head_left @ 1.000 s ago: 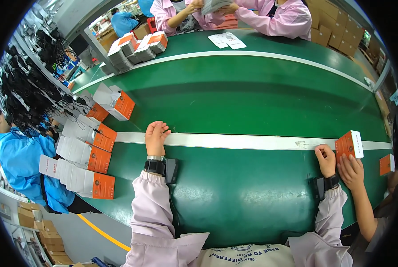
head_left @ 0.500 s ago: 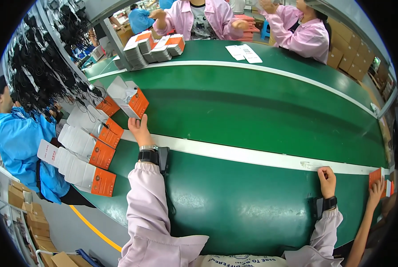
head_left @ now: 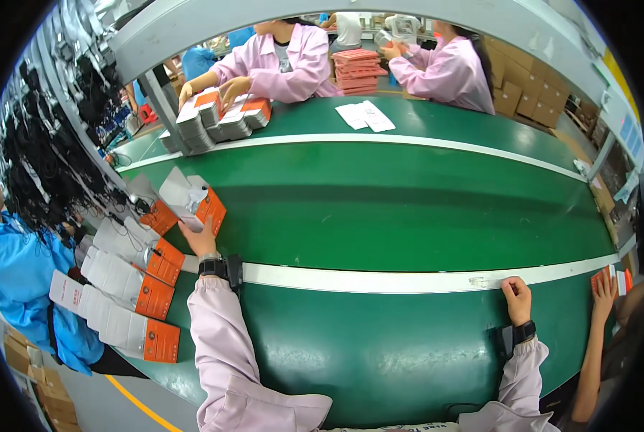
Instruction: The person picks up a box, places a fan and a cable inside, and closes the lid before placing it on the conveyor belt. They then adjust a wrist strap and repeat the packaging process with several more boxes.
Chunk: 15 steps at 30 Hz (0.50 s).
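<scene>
My left hand [head_left: 198, 239] reaches out to the left and grips the near end of an open white and orange box [head_left: 192, 203] lying on the green conveyor belt [head_left: 379, 209]. A black wrist device sits on that arm. My right hand [head_left: 516, 297] rests flat on the white stripe [head_left: 408, 281] at the belt's near edge, fingers together, holding nothing. More white and orange boxes [head_left: 131, 277] lie in a row to the left of my left arm.
A person in blue [head_left: 19, 288] stands at the left by the row of boxes. Two people in pink [head_left: 293, 61] work across the belt beside stacked boxes [head_left: 217, 119] and white papers [head_left: 365, 115]. Another person's hand [head_left: 604, 288] holds an orange box at the right.
My left hand has moved left along the belt, from the white stripe to the open box, and has taken hold of it. My view has turned left, so my right hand sits further right.
</scene>
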Available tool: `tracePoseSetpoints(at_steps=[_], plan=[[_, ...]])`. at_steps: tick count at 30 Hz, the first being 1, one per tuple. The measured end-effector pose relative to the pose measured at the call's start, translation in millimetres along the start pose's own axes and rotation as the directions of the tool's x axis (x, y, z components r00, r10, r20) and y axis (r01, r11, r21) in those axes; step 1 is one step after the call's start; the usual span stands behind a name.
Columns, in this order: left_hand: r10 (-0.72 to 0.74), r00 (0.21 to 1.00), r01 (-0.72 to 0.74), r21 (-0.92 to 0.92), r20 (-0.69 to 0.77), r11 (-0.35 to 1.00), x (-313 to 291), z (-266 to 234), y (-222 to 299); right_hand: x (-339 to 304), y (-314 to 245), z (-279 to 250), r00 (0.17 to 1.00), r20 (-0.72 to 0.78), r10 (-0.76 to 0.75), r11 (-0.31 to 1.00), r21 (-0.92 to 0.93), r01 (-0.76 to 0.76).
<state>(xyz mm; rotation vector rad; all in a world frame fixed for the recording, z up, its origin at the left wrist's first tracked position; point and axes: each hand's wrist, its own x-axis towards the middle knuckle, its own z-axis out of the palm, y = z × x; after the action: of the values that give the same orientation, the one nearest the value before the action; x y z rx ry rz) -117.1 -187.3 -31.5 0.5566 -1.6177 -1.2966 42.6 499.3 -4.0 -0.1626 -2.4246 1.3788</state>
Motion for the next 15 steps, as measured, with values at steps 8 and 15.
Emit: tracePoseSetpoints(at_steps=[8, 15], plan=[[0.063, 0.965, -0.002, -0.235, 0.255, 0.972, -62, 9, 44, -2, -26, 32, 1.000, -0.012, -0.023, 0.990, 0.139, 0.024], [0.187, 0.378, 0.480, -0.365, 0.907, 0.798, -254, 27, 158, -33, -75, 99, 0.905, 0.268, -0.330, 0.895, 0.394, 0.210]])
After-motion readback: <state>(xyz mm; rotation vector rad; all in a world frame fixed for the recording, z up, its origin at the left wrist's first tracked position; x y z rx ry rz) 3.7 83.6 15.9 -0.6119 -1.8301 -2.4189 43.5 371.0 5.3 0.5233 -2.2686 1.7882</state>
